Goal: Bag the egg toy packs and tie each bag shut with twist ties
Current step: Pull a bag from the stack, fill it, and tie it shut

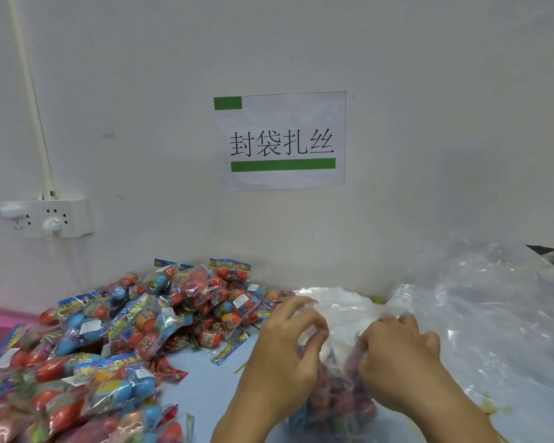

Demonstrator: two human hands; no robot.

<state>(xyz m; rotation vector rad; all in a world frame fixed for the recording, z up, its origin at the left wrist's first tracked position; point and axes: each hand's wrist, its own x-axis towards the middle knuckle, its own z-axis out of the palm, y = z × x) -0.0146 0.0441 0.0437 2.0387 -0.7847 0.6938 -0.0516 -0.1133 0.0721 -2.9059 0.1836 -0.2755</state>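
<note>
We see the table (205,378), pale blue, against a white wall. Loose clear plastic bags (493,314) pile at 4 o'clock. Egg toy packs (115,340) heap at 8 o'clock. Filled bag (336,388) at 6 o'clock. Left hand (288,343) and right hand (397,353), fingers curled, both pinch its gathered mouth.

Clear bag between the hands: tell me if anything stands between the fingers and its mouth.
Nothing visible does. The left hand and right hand both already grip the gathered film of the clear bag. The loose pile of egg toy packs lies off to the left.
</note>
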